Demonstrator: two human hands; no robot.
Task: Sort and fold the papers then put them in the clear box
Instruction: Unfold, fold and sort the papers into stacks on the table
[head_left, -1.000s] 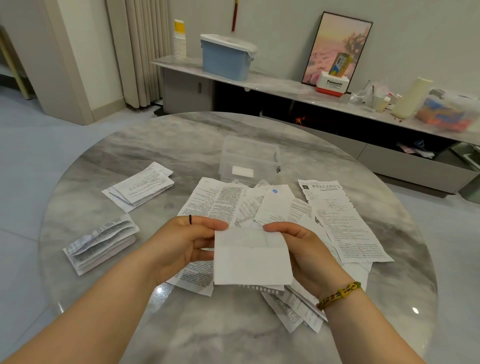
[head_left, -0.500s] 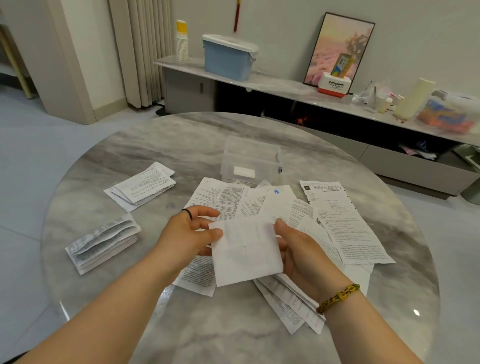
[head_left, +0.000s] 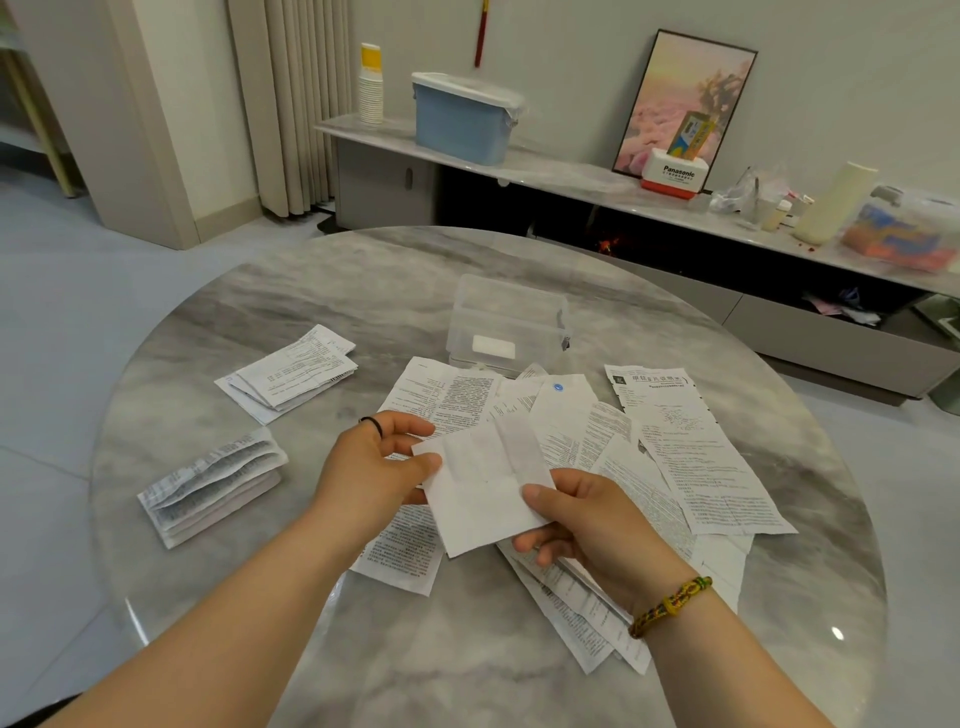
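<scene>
Both hands hold one folded paper (head_left: 483, 493) above the loose pile at the table's (head_left: 311, 291) middle; left hand (head_left: 374, 467) pinches its left corner, right hand (head_left: 582, 519) its right edge; the clear box (head_left: 506, 325) lies straight beyond, toward the far edge, about equally near either hand.

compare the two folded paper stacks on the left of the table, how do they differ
The far stack lies flatter, its sheets fanned out and offset; the near stack is thicker, its folds springing open. The far stack shows mostly white paper with light print; the near stack looks greyer, with denser print. Both are folded printed papers resting on the table, apart from each other.
</scene>
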